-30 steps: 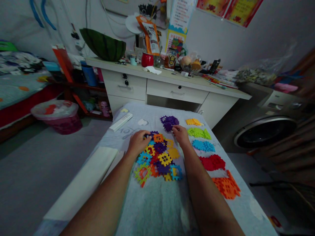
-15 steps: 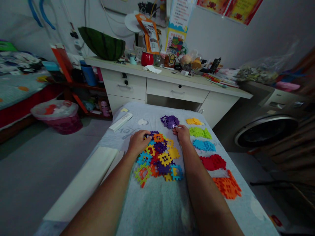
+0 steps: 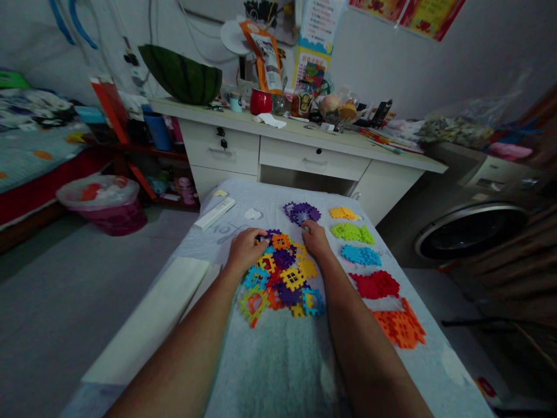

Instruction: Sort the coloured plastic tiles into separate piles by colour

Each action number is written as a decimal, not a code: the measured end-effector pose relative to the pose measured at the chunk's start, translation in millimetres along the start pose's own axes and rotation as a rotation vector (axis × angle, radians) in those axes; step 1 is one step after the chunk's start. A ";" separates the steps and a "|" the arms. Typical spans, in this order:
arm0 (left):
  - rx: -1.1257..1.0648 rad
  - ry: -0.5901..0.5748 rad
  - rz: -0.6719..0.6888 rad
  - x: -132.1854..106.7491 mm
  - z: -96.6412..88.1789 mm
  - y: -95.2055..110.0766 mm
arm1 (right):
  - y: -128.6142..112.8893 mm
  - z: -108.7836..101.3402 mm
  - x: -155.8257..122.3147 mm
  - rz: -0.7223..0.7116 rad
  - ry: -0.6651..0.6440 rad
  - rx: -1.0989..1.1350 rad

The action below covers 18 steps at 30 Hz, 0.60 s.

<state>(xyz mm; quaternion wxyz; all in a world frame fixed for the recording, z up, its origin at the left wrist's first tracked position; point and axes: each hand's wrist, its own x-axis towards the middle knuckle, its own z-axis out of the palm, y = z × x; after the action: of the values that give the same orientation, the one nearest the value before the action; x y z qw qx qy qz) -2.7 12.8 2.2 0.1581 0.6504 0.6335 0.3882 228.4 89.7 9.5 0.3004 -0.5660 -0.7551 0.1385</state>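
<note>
While the left hand [image 3: 247, 249] has kept its place at the far left edge of the mixed heap [image 3: 284, 258], the right hand [image 3: 316, 239] has shifted a little to the left, and its fingertips are now at the near edge of the purple pile [image 3: 300, 212]. The pile itself looks slightly wider to the right than it did a moment ago (though from where I stand the change is small, and the hand covers that edge). If a piece has just gone down there, it has joined its own colour, apart from the heap.

The right grip has its fingers curled in close; I can't tell whether it pinches anything. The left grip has thumb and forefinger near each other, beside a purple piece [image 3: 274, 233], and whether they close on it I can't make out.

The heap lies on the table [image 3: 278, 360] between the two forearms, several colours jumbled together, purple among them, so the purple pile doesn't hold all of that colour. Down the right side run five more piles, one colour each: yellow [image 3: 342, 213] farthest off, then green [image 3: 351, 233], blue [image 3: 361, 255], red [image 3: 378, 284] and, nearest the person, orange [image 3: 400, 328]. Those five seem untouched by this latest move.
</note>
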 end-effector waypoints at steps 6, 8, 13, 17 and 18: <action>0.016 -0.008 -0.001 -0.3 -0.9 0.5 | -10.9 -7.5 -0.3 -0.021 -0.015 -0.019; 0.022 -0.015 -0.003 -0.7 -1.7 1.9 | -18.7 -11.9 -1.2 -0.053 -0.065 0.045; 0.040 -0.016 -0.003 -1.0 -2.9 3.9 | -38.3 -12.4 -8.0 -0.127 -0.256 0.203; 0.036 -0.014 0.004 -0.5 -2.5 3.3 | -46.0 -10.0 -10.6 -0.168 -0.305 0.150; 0.033 -0.014 0.008 -0.4 -2.6 3.3 | -47.0 -10.2 -10.4 -0.179 -0.304 0.137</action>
<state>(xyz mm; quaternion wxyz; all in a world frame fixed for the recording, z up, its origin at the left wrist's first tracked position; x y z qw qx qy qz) -2.2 11.2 6.1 0.1504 0.6581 0.6361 0.3739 200.3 63.5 40.2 0.2319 -0.4473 -0.8279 0.2463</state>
